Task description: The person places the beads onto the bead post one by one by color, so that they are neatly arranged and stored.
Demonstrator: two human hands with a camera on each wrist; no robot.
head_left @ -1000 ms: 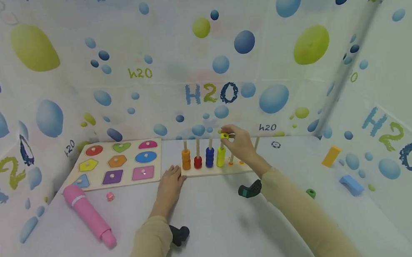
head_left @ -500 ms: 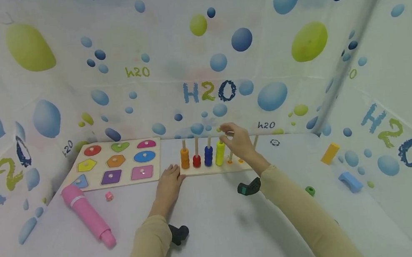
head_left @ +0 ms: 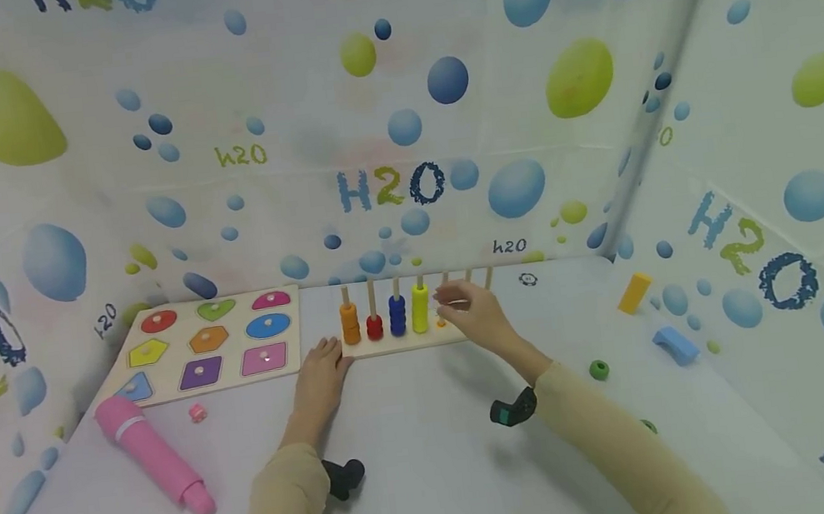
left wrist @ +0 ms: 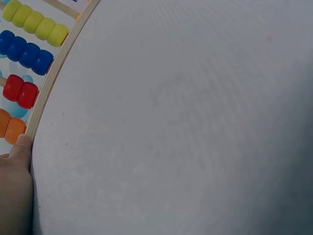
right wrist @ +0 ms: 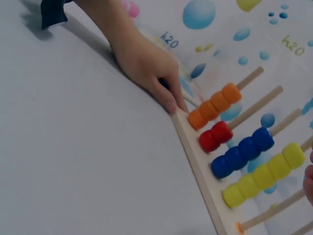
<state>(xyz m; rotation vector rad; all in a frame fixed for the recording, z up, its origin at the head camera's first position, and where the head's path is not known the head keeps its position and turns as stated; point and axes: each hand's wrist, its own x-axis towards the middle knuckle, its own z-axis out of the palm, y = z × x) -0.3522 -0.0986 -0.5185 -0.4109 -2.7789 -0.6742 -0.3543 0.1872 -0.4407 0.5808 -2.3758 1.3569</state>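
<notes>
A wooden peg board (head_left: 398, 344) with upright pegs stands at the back of the table. Its pegs bear orange beads (head_left: 349, 324), red beads (head_left: 374, 328), blue beads (head_left: 398, 315) and a tall stack of yellow beads (head_left: 421, 309). My left hand (head_left: 319, 380) holds the board's left end, thumb at the front edge; the right wrist view shows this left hand (right wrist: 149, 68) at the corner. My right hand (head_left: 474, 313) is just right of the yellow stack, in front of the bare pegs, fingers bent and apart. No bead shows between them.
Left of the pegs lies a shape puzzle board (head_left: 225, 344). A pink cylinder toy (head_left: 154, 456) and a small pink piece (head_left: 198, 413) lie before it. At the right are a green bead (head_left: 599, 370), an orange block (head_left: 634, 293) and a blue block (head_left: 676, 345).
My right hand has put a yellow bead onto the yellow stack, let it go, and moved down beside it. The left hand stays on the board's end. The head view has turned right.
</notes>
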